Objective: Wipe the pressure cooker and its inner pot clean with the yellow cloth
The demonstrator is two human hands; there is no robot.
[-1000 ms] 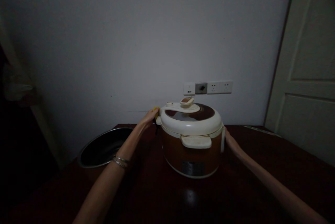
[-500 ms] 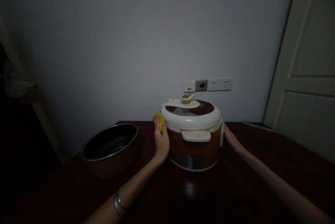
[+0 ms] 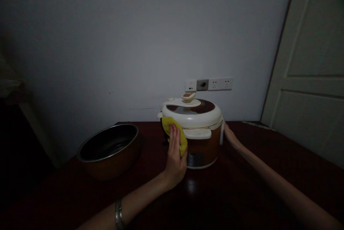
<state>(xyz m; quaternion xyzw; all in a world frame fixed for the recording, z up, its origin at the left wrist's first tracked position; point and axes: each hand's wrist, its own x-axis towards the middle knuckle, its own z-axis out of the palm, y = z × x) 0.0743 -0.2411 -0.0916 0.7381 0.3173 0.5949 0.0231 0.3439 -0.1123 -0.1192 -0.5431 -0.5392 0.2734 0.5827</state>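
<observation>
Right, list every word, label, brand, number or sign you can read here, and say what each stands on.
No text can be read in this picture.
Dark label low on the front of the cooker: too dark and blurred to read.
Brown inset on the lid knob: any marking is too small to read.
Wall sockets: no lettering can be made out.

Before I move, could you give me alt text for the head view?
The left hand holds a yellow cloth against the front left of a lidded cooker; the right hand is at its right side. An open pot stands on the dark table to the left, with sockets on the wall behind.
</observation>
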